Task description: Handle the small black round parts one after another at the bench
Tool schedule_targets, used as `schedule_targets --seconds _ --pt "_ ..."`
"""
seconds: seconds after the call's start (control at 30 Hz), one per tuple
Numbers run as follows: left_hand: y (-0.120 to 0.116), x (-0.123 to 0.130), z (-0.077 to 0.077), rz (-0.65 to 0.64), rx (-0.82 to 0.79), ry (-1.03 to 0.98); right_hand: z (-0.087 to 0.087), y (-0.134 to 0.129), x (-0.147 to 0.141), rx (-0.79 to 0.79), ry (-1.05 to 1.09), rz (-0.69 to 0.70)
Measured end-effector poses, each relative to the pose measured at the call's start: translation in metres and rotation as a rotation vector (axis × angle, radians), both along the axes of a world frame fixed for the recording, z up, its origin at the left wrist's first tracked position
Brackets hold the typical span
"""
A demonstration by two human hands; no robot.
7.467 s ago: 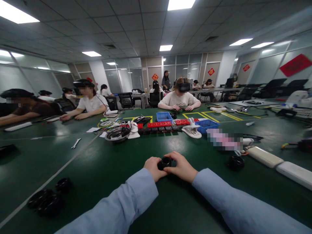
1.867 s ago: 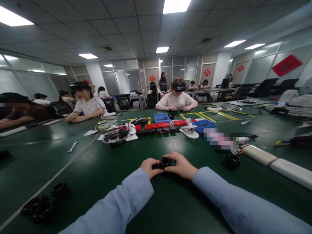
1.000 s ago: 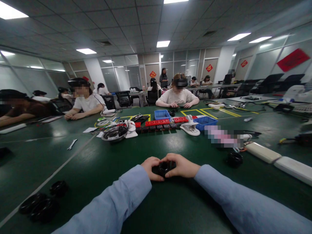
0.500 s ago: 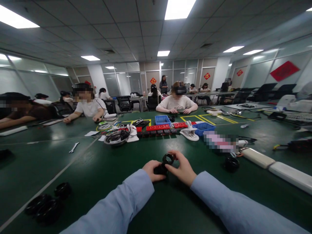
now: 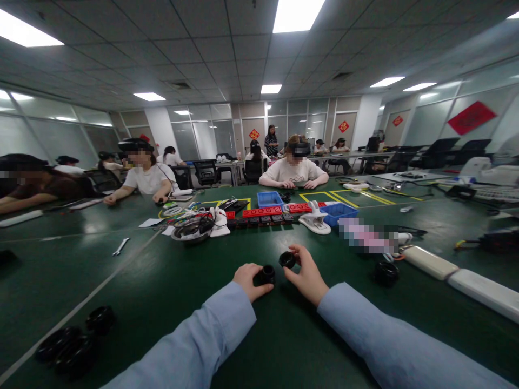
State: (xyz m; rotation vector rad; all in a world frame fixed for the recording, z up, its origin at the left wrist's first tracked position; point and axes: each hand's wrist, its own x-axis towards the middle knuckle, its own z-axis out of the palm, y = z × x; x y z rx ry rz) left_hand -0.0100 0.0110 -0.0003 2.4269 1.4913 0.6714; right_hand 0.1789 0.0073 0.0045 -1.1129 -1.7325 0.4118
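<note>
My left hand point(image 5: 248, 282) is closed around a short black cylindrical pipe fitting point(image 5: 267, 274), its round opening facing up. My right hand point(image 5: 307, 276) pinches a black ring-shaped nut point(image 5: 287, 260) between thumb and fingers, just above and to the right of the fitting. A small gap separates the two parts. Several similar black rings lie at the lower left, among them a small one point(image 5: 100, 320) and a larger one point(image 5: 76, 354). Another black ring point(image 5: 386, 274) sits to the right of my right hand.
Ahead are red and black socket-like strips point(image 5: 267, 216), a white clamp point(image 5: 315, 220), blue trays point(image 5: 340, 213) and coiled cables point(image 5: 192, 229). A wrench point(image 5: 120, 246) lies left; white bars point(image 5: 482, 292) lie right. Co-workers sit across the green table point(image 5: 170, 346).
The black nut has come away from above the fitting, moving slightly right in my right hand. It has tilted, and the fitting's open end now shows in my left hand.
</note>
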Motion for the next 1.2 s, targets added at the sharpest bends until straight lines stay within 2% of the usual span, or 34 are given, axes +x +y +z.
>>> schedule_targets --seconds 0.13,0.23,0.33,0.4,0.5,0.57,0.73,0.87,0.97,1.07,1.13,1.2 --pt "-0.001 0.002 0.003 0.055 -0.021 0.02 -0.002 0.003 0.004 -0.121 -0.204 0.028" --pt "-0.002 0.002 0.005 0.075 -0.034 0.026 -0.004 0.006 0.008 -0.202 -0.307 -0.004" --pt "-0.002 0.002 0.004 0.08 -0.048 0.022 -0.004 0.007 0.01 -0.182 -0.301 -0.069" --pt "-0.001 0.0 0.003 0.067 -0.053 0.017 -0.001 0.003 0.01 -0.115 -0.247 -0.108" --pt "-0.001 -0.001 0.001 0.015 -0.044 0.014 0.006 -0.011 0.008 -0.015 -0.183 -0.073" --pt "-0.004 0.002 0.001 -0.023 -0.035 0.026 0.009 -0.023 0.005 -0.024 -0.183 -0.007" --pt "-0.028 0.02 0.006 -0.07 0.052 0.085 0.009 -0.05 0.003 -0.223 -0.282 0.117" --pt "-0.053 0.034 0.009 -0.237 0.034 0.072 0.016 -0.076 0.013 -0.357 -0.31 0.112" --pt "-0.066 0.038 0.008 -0.416 -0.01 0.023 0.023 -0.104 0.036 -0.439 -0.329 0.102" --pt "-0.071 0.038 0.007 -0.484 -0.06 0.002 0.02 -0.132 0.08 -0.579 -0.304 0.068" --pt "-0.071 0.038 0.007 -0.47 -0.101 -0.001 0.01 -0.145 0.122 -0.665 -0.244 -0.061" --pt "-0.07 0.038 0.008 -0.446 -0.129 -0.002 -0.004 -0.149 0.172 -0.661 -0.16 -0.237"
